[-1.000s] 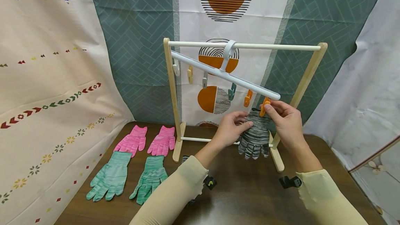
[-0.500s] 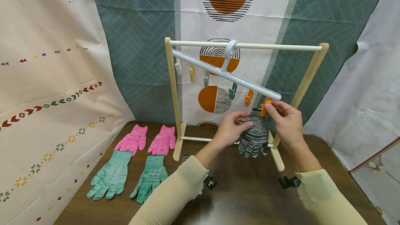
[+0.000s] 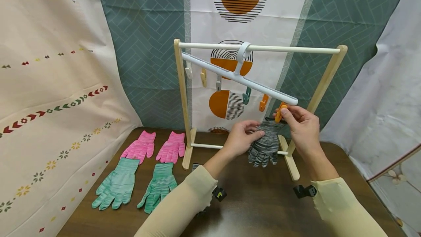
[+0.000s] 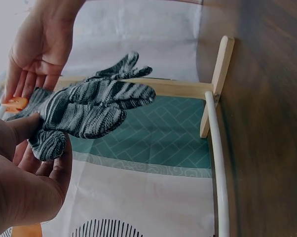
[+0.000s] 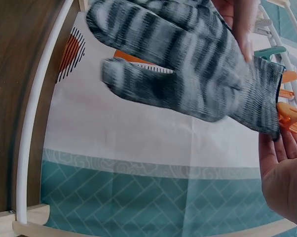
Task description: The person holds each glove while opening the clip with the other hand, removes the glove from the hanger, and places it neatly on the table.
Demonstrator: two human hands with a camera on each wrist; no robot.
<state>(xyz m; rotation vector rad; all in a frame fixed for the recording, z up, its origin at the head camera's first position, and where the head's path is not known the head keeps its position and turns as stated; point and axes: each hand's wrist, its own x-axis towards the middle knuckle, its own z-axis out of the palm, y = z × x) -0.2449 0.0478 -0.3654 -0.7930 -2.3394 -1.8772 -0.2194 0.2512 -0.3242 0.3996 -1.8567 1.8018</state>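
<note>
A grey-and-black knit glove (image 3: 265,142) hangs fingers down below the right end of a white hanger (image 3: 263,89). My left hand (image 3: 241,138) pinches its side between thumb and fingers. With thumb and fingers, my right hand (image 3: 302,127) pinches the orange clip (image 3: 280,113) at the hanger's lowest end. In the right wrist view the glove's cuff (image 5: 267,94) is close to the clip (image 5: 289,116); whether the clip grips it I cannot tell. The left wrist view shows the glove (image 4: 84,108) between both hands.
Several other clips, including a teal one (image 3: 246,95) and an orange one (image 3: 264,102), hang along the tilted hanger. It hooks on a wooden rack (image 3: 323,79). Two pink gloves (image 3: 170,148) and two green gloves (image 3: 116,184) lie left; another dark glove (image 3: 195,166) is mostly hidden.
The glove has shifted slightly left and down, its cuff moving a little away from the clip's upper part. My left hand moved slightly with it; my right hand still pinches the clip.
</note>
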